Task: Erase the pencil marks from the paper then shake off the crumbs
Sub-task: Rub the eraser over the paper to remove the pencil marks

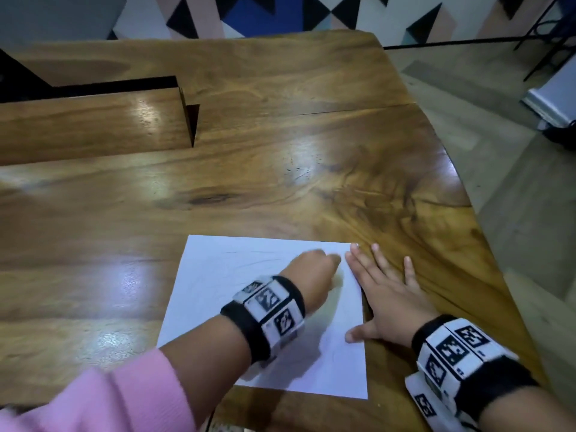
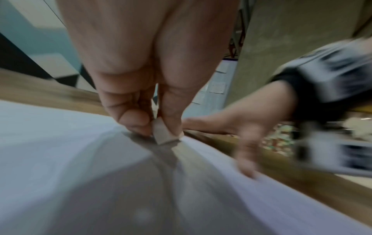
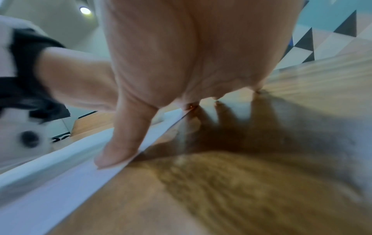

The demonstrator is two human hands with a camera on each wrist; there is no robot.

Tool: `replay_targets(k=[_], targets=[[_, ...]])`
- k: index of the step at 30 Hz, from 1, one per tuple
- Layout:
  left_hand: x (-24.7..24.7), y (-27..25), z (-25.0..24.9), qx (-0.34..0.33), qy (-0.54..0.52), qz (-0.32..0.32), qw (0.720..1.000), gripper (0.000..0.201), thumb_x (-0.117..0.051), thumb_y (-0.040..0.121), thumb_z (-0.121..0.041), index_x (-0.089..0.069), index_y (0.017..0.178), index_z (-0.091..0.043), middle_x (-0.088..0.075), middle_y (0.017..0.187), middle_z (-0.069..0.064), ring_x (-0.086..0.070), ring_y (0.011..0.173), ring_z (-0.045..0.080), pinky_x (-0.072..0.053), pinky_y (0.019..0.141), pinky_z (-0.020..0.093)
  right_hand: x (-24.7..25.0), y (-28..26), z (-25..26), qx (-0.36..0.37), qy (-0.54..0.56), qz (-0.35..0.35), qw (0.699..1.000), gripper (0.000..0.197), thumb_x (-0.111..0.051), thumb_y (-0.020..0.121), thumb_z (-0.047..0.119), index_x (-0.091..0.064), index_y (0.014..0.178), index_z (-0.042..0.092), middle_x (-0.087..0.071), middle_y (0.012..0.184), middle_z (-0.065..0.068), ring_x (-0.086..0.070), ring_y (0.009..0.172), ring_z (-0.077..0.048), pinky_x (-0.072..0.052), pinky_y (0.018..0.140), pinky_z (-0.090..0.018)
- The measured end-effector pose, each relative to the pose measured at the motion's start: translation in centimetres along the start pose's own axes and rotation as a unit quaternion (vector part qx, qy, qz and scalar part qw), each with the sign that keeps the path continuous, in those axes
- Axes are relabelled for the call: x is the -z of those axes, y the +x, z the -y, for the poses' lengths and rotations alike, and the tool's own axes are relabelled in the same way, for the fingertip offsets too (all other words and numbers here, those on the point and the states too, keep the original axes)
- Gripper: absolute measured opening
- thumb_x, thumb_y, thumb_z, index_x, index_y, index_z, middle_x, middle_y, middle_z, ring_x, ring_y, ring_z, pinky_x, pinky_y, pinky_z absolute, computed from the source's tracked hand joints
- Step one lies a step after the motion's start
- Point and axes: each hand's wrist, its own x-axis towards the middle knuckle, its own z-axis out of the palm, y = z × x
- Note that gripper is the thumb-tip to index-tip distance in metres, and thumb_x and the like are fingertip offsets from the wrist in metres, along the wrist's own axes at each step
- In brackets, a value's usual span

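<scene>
A white sheet of paper point(image 1: 243, 294) with faint pencil lines lies on the wooden table point(image 1: 280, 157) near its front right edge. My left hand point(image 1: 314, 272) is over the sheet's far right part, pinching a small white eraser point(image 2: 164, 135) between thumb and fingers, its tip down on the paper point(image 2: 60, 151). My right hand point(image 1: 386, 294) lies flat with spread fingers along the sheet's right edge. Its thumb point(image 3: 118, 147) and index fingertip press on the paper point(image 3: 60, 182); the other fingers rest on bare wood.
The table's right edge point(image 1: 486, 244) curves close beside my right hand, with floor beyond it. A stepped cut-out point(image 1: 187, 120) breaks the tabletop at the far left. A grey device point(image 1: 548, 104) sits on the floor at the far right.
</scene>
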Motion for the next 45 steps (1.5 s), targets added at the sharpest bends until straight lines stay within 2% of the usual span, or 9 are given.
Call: replay_targets(k=[4,11,16,20,24,30,32,36,45], targets=[[-1.8,-3.4,0.0,-0.061,0.010,0.060,0.996,0.003,-0.047,0.080,-0.003,-0.050,0.081,-0.004,-0.057,0.094,0.020,-0.054,0.086,0.035,-0.036,0.068,0.036,-0.1,0.0,0.0,-0.001,0.000,-0.003,1.000,0.131,-0.065,0.064,0.072,0.027,0.145,0.026,0.040,0.146,0.017,0.040,0.130,-0.007,0.019,0.111,-0.055],[1.2,2.0,0.7,0.000,-0.043,-0.017,0.999,0.006,-0.054,0.082,-0.010,-0.051,0.078,-0.006,-0.063,0.091,0.022,-0.057,0.087,0.037,-0.044,0.074,0.038,0.0,0.1,0.0,0.000,-0.003,-0.005,1.000,0.131,-0.065,0.063,0.072,0.026,0.146,0.026,0.044,0.137,0.019,0.040,0.129,-0.007,0.018,0.111,-0.056],[-2.6,-4.0,-0.1,-0.047,-0.037,0.049,0.997,0.009,-0.051,0.080,-0.008,-0.048,0.073,-0.011,-0.060,0.091,0.018,-0.054,0.084,0.033,-0.037,0.068,0.034,-0.2,0.3,-0.1,0.004,0.000,-0.010,1.000,0.130,-0.065,0.064,0.071,0.025,0.146,0.027,0.041,0.143,0.019,0.038,0.134,-0.009,0.019,0.111,-0.056],[-1.0,-1.2,0.3,0.003,-0.080,-0.022,0.997,0.008,-0.057,0.080,-0.012,-0.058,0.081,-0.004,-0.064,0.091,0.019,-0.057,0.085,0.031,-0.041,0.073,0.033,-0.3,0.2,-0.1,0.010,-0.018,-0.011,1.000,0.136,-0.066,0.059,0.074,0.028,0.145,0.025,0.043,0.143,0.015,0.040,0.130,-0.008,0.019,0.110,-0.058],[-0.3,0.8,0.5,0.026,-0.126,-0.046,0.991,0.021,-0.064,0.077,-0.016,-0.049,0.063,-0.018,-0.056,0.074,0.009,-0.052,0.074,0.026,-0.041,0.067,0.030,-0.3,0.2,0.0,0.006,-0.028,-0.003,1.000,0.144,-0.069,0.051,0.076,0.028,0.145,0.025,0.044,0.142,0.017,0.040,0.134,-0.013,0.019,0.108,-0.061],[-3.0,-3.2,0.7,0.005,-0.140,-0.049,0.989,0.012,-0.065,0.078,-0.020,-0.060,0.078,-0.008,-0.052,0.071,-0.002,-0.045,0.068,0.016,-0.027,0.050,0.022,0.0,0.1,-0.2,0.014,-0.039,-0.004,0.999,0.145,-0.071,0.051,0.074,0.026,0.146,0.023,0.039,0.149,0.012,0.042,0.131,-0.011,0.021,0.106,-0.061],[-3.0,-3.1,1.1,0.020,-0.168,-0.073,0.983,0.016,-0.067,0.077,-0.024,-0.059,0.079,-0.010,-0.054,0.071,-0.002,-0.047,0.067,0.016,-0.030,0.053,0.014,-0.1,0.0,-0.1,0.018,-0.045,-0.008,0.999,0.145,-0.071,0.051,0.074,0.026,0.146,0.023,0.038,0.150,0.012,0.041,0.133,-0.012,0.022,0.107,-0.060],[-2.9,-2.9,1.3,0.036,-0.184,-0.078,0.979,0.015,-0.067,0.077,-0.025,-0.059,0.081,-0.012,-0.061,0.075,0.002,-0.051,0.070,0.018,-0.036,0.062,0.024,-0.7,-0.5,0.0,0.034,-0.016,-0.018,0.999,0.139,-0.072,0.055,0.071,0.023,0.147,0.026,0.033,0.152,0.016,0.038,0.135,-0.011,0.022,0.108,-0.057],[-1.0,-0.5,-0.4,0.043,-0.143,-0.080,0.986,0.017,-0.067,0.077,-0.020,-0.066,0.090,-0.010,-0.065,0.085,0.007,-0.054,0.081,0.019,-0.040,0.074,0.026,-1.1,-0.4,-0.1,0.029,0.002,-0.013,1.000,0.142,-0.074,0.054,0.070,0.027,0.145,0.031,0.038,0.148,0.020,0.042,0.133,-0.012,0.023,0.107,-0.057]])
